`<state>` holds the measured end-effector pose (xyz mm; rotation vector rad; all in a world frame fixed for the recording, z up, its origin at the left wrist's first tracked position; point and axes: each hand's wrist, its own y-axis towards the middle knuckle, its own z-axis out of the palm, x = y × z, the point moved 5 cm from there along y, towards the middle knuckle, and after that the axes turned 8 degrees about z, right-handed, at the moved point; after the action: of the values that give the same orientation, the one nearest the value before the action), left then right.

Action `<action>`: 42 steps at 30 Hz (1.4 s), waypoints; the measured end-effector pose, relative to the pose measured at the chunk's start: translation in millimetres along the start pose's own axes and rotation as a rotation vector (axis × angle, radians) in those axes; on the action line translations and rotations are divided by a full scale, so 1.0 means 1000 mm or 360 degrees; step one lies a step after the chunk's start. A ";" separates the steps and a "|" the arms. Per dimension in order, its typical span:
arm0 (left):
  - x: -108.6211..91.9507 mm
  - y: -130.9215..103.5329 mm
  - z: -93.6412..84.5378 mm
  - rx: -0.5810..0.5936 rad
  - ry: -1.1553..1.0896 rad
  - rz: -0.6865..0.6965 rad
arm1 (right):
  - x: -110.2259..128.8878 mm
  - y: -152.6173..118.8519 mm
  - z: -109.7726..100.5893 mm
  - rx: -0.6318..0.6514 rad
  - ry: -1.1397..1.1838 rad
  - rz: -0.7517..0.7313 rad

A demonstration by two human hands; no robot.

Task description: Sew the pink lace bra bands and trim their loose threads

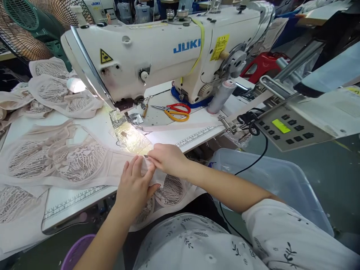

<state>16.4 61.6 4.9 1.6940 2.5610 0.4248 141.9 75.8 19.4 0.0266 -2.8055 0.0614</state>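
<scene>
A pale pink bra (81, 157) with lace-patterned cups lies on the sewing table, its side band running under my hands. My left hand (136, 183) rests on the band near the table's front edge, fingers stretched out and thumb apart. Just right of it, my right hand (167, 159) is closed in a pinch at the band's upper edge. A small dark metal tip (145, 156) pokes out between its fingers; what kind of tool it belongs to is hidden. Another bra part with lace cups (171, 190) hangs over the edge below my hands, towards my lap.
A white JUKI sewing machine (157, 48) stands behind my hands, its lamp lighting a shiny plate (129, 137). Scissors (176, 112) with red and orange handles lie on its bed. More bras (53, 90) are piled left. A clear plastic bin (281, 180) sits lower right.
</scene>
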 end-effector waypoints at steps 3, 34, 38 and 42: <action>0.001 0.000 0.000 0.0022 -0.0003 -0.0005 | 0.003 0.005 0.001 0.0038 -0.0036 0.0000; 0.001 0.003 0.002 0.0035 0.0024 -0.0020 | -0.008 -0.008 -0.007 0.0213 -0.0164 -0.0139; 0.000 0.003 0.002 0.0018 -0.0002 -0.0015 | -0.020 -0.031 -0.017 0.0348 -0.0298 -0.0038; 0.000 0.003 0.002 0.0030 -0.0003 -0.0022 | -0.021 -0.037 -0.022 0.0229 -0.0259 -0.0003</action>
<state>19.5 63.0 4.1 1.6810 2.5821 0.3995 170.1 40.0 34.5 0.0717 -2.9574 0.2720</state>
